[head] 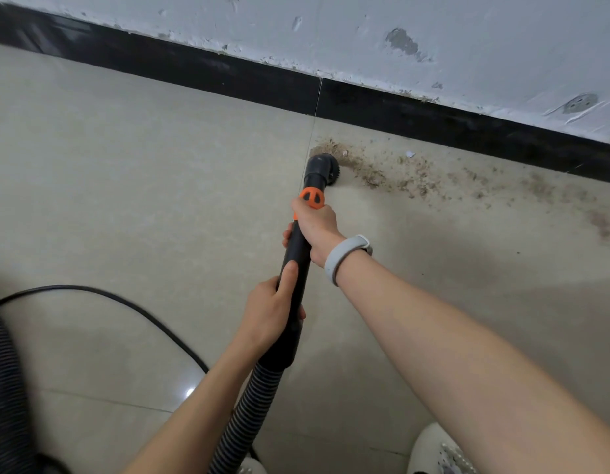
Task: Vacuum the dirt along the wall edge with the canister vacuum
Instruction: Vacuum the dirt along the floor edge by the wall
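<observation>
Both hands' fingers curled tight round the vacuum wand (298,248) — left hand (271,311), right hand (317,224) — brush nozzle (322,169) against dirt (399,172).

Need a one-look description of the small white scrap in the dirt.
Follow the black baseboard down to the dirt along it. Right of the vacuum brush lies a paper scrap, the only bright white fleck among brown crumbs.
</observation>
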A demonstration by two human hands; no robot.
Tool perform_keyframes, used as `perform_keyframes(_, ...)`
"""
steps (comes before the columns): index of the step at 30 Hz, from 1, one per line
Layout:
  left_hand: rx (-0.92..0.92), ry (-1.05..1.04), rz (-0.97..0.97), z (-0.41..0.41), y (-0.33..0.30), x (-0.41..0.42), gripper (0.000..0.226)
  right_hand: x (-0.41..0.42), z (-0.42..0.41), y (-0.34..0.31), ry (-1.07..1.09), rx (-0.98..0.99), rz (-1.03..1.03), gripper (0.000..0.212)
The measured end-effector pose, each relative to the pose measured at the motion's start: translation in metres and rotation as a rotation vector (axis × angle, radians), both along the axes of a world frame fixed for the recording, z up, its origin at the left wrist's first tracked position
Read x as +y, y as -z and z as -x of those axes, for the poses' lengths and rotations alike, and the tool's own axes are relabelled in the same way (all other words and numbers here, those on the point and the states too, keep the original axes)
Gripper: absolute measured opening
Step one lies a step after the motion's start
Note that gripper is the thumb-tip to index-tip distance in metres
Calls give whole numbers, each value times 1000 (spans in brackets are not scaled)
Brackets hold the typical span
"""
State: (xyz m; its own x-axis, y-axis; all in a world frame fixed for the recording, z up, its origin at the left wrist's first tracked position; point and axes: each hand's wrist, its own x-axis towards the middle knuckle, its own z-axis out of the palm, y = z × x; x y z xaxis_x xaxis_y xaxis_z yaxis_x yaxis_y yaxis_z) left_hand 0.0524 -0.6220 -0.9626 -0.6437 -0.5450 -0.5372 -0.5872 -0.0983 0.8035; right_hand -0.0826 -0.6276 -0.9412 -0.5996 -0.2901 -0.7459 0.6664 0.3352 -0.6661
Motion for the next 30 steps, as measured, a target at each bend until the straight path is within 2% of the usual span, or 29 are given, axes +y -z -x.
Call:
perform_keyframes(16,-60,330,105,52,1,30,56,76,51,-2,187,-82,20,19)
perform_keyframes(30,-136,535,181,107,-8,73,52,142,96,-1,407,-118,68,15)
